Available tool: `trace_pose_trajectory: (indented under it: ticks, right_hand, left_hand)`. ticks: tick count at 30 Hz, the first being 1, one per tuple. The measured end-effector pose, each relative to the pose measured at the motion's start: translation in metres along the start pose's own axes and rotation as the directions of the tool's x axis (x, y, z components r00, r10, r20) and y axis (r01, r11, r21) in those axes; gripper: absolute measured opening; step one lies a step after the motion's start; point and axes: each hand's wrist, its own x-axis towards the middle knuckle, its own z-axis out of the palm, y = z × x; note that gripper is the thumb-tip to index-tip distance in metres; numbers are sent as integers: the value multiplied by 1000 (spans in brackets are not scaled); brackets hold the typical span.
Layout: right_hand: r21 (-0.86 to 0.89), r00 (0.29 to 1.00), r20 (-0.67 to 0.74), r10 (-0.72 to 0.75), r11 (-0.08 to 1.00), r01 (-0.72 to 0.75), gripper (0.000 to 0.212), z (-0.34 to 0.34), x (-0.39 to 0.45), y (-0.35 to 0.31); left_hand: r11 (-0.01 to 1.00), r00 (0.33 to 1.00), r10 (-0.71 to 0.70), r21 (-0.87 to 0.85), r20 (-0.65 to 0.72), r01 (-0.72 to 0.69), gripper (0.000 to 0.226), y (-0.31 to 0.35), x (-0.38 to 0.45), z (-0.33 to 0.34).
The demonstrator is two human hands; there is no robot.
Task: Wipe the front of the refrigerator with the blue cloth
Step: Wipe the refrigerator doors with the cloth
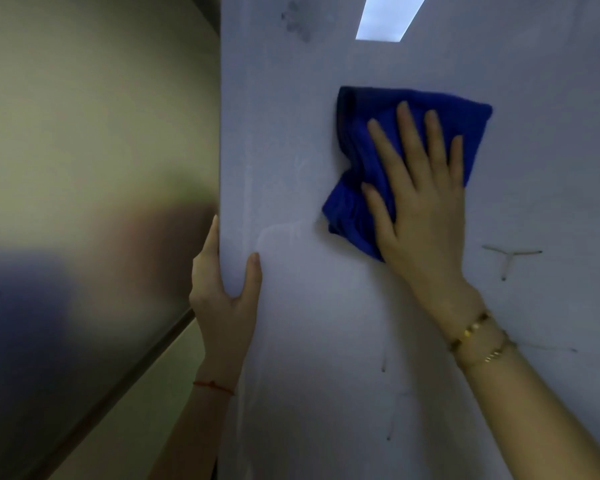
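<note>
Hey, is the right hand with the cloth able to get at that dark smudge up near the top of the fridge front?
Probably yes. The right hand presses the cloth flat on the fridge front, and the smudge lies above and left with only bare surface between. The left hand grips the fridge's edge lower down, out of the way.

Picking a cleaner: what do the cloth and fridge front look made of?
Blue cloth: soft, napped fabric, likely microfibre; it bunches in folds under the right hand. Refrigerator front: smooth, glossy, pale panel; it mirrors a ceiling light, material unclear.
</note>
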Motion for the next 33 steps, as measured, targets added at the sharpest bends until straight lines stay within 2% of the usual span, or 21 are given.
trace_pose_trajectory:
  ticks: [2, 6, 8, 10, 12, 14, 15, 17, 19, 21, 23, 25, 28, 30, 33]
  right_hand:
    - [-6, 1000, 11, -26, 1000, 26, 53, 5, -15, -11]
    - [-62, 948, 216, -233, 966, 252, 60, 11, -106, -18]
    - [-78, 928, 242, -285, 947, 311, 60, 7, -107, -3]
    - [-71, 960, 179, -214, 971, 230, 56, 2, -73, 6]
    - [-23, 997, 57, -50, 998, 52, 51, -2, -25, 10]
    - [2, 999, -16, 46, 999, -46, 50, -1, 0, 2]
    - [-2, 999, -12, 30, 1000, -30, 51, 2, -5, -5]
    - [-10, 993, 80, -90, 996, 91, 55, 10, -44, -18]
    - [-32, 958, 197, -210, 975, 220, 58, 14, -101, -24]
    - [-58, 929, 250, -274, 953, 296, 58, 10, -126, -12]
    - [-69, 944, 214, -253, 960, 273, 58, 4, -101, 5]
    - [-36, 988, 104, -113, 992, 117, 54, 0, -53, 14]
    - [6, 998, -25, 55, 998, -55, 50, 0, -9, 6]
    - [-6, 1000, 6, -11, 1000, 11, 52, 5, -29, -2]
    - [-29, 969, 182, -167, 984, 175, 65, 16, -122, -13]
  left_hand:
    - [1000, 1000, -5, 0, 10, 5, 66, -1, 0, 0]
    - [1000, 1000, 3, 4, 11, -3, 69, -3, 0, 0]
    - [1000, 1000, 12, 7, 4, -13, 69, -2, 0, 0]
    - [1000, 1000, 12, 8, 2, -12, 69, -2, -1, 0]
    - [1000, 1000, 23, 14, 0, -23, 68, -2, -1, 0]
    - [999, 1000, 31, 15, 7, -31, 69, -3, -1, 0]
    - [999, 999, 29, 21, 13, -29, 69, -3, -2, 0]
    - [999, 1000, 28, 32, 8, -28, 71, -3, -2, -1]
    - [999, 999, 27, 39, 20, -28, 72, -4, -2, -1]
    - [998, 999, 38, 44, 25, -39, 72, -3, -3, -1]
    - [998, 999, 38, 44, 8, -38, 70, -2, -3, 0]
    - [998, 999, 35, 47, 1, -35, 69, -2, -3, 0]
    - [998, 999, 36, 50, 9, -37, 68, -2, -3, -1]
    - [997, 999, 45, 64, 6, -45, 69, -1, -4, -2]
    - [997, 999, 39, 71, 4, -39, 71, -3, -11, -4]
